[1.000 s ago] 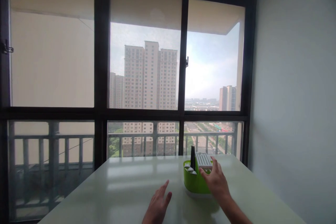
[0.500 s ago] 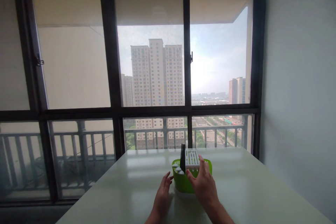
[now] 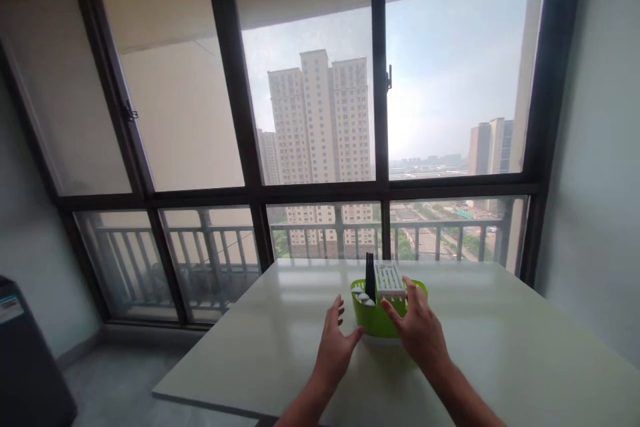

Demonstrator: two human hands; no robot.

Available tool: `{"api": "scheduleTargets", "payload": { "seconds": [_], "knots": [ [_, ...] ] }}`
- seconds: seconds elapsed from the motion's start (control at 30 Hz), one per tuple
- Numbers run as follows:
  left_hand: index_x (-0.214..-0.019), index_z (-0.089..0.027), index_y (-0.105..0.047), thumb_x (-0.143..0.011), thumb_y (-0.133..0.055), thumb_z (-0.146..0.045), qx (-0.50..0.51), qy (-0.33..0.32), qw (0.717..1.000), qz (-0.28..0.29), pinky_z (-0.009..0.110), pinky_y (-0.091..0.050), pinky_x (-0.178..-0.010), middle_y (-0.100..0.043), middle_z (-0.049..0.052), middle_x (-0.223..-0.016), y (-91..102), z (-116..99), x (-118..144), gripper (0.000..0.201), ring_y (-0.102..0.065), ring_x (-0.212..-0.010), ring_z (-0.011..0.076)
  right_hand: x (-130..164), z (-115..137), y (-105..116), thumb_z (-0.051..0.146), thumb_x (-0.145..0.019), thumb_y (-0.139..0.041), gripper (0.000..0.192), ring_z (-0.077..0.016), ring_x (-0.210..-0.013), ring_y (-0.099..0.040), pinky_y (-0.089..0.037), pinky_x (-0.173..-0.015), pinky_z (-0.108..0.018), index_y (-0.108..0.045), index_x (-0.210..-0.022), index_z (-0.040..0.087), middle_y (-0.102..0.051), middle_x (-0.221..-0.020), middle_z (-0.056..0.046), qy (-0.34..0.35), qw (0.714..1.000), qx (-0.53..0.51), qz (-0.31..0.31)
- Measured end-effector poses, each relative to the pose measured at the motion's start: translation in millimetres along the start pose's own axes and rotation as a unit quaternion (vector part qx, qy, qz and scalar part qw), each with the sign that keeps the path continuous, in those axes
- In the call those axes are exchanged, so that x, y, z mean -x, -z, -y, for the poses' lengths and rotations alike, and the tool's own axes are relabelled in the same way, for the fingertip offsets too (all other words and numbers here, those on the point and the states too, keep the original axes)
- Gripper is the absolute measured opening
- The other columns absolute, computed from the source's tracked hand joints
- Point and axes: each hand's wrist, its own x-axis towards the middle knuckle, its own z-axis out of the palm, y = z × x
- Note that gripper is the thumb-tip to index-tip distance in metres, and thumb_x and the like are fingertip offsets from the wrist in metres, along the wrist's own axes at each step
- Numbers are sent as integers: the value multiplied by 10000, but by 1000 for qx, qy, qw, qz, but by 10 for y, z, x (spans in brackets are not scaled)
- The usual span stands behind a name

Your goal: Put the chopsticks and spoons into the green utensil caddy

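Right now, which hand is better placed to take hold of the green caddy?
Right, most likely. The right hand already overlaps the green caddy at its near right side, fingers spread. The left hand hangs open just short of its left wall.

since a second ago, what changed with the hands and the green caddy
The left hand lifted off the table and came in to the green caddy, fingers spread near its left side. The right hand stayed open at the caddy's right front; contact is unclear. The camera also swung left, showing more floor. The caddy, with its dark utensils and white insert, sits on the table as before.
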Motion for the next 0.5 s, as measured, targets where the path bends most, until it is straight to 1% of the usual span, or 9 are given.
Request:
{"api": "scheduleTargets", "payload": {
  "seconds": [0.07, 0.13, 0.2, 0.27, 0.33, 0.4, 0.47, 0.5],
  "knots": [
    [-1560, -255, -263, -839, -716, -413, -46, -45, 998, 16, 490, -430, -1137, -437, 129, -1533, 157, -169, -47, 866, -449, -1402, 293, 13, -192, 84, 611, -1014, -385, 533, -275, -1045, -589, -499, -875, -381, -477, -1369, 224, -582, -1204, -109, 28, 1000, 6, -10],
    [-1560, -276, -279, -842, -721, -449, -115, -109, 987, 41, 522, -365, -1185, -423, 116, -1550, 277, -334, -136, 860, -396, -1437, 302, -5, -490, 134, 604, -1022, -339, 497, -287, -984, -575, -449, -930, -416, -586, -1148, 191, -608, -1056, -127, 45, 997, 34, -48],
    [-1542, -283, -328, -846, -702, -524, -184, -165, 967, 68, 540, -358, -1180, -448, 122, -1528, 318, -472, -263, 826, -408, -1419, 319, -37, -854, 120, 585, -1024, -311, 490, -302, -950, -556, -418, -940, -444, -604, -1009, 192, -602, -973, -139, 36, 992, 63, -106],
    [-1485, -281, -431, -839, -665, -618, -253, -208, 940, 94, 552, -398, -1127, -492, 142, -1473, 276, -573, -408, 765, -476, -1341, 351, -57, -1220, 51, 593, -1016, -292, 504, -316, -917, -547, -411, -907, -453, -604, -960, 200, -586, -899, -147, 21, 985, 74, -157],
    [-1436, -260, -495, -821, -630, -690, -302, -234, 918, 111, 549, -446, -1045, -533, 170, -1404, 196, -642, -531, 763, -548, -1230, 366, -49, -1529, -27, 645, -995, -288, 537, -330, -864, -537, -407, -827, -458, -608, -915, 220, -563, -814, -153, 21, 982, 70, -176],
    [-1430, -227, -496, -780, -608, -761, -324, -245, 907, 110, 531, -464, -997, -551, 193, -1356, 154, -694, -594, 849, -575, -1161, 363, -15, -1741, -76, 695, -976, -292, 570, -333, -836, -532, -390, -764, -465, -627, -919, 239, -559, -790, -167, 18, 982, 50, -182],
    [-1406, -183, -502, -744, -584, -815, -330, -238, 909, 94, 500, -466, -987, -580, 196, -1290, 230, -739, -566, 919, -580, -1133, 343, 43, -1842, -104, 735, -956, -321, 592, -325, -822, -535, -368, -723, -470, -666, -927, 254, -565, -789, -182, -5, 983, 33, -182],
    [-1351, -167, -539, -753, -563, -821, -333, -227, 911, 88, 474, -471, -974, -611, 182, -1221, 331, -759, -514, 887, -590, -1104, 322, 80, -1851, -125, 730, -959, -338, 589, -318, -831, -544, -361, -718, -475, -690, -926, 258, -574, -806, -194, -22, 983, 27, -178]
  ]
}}
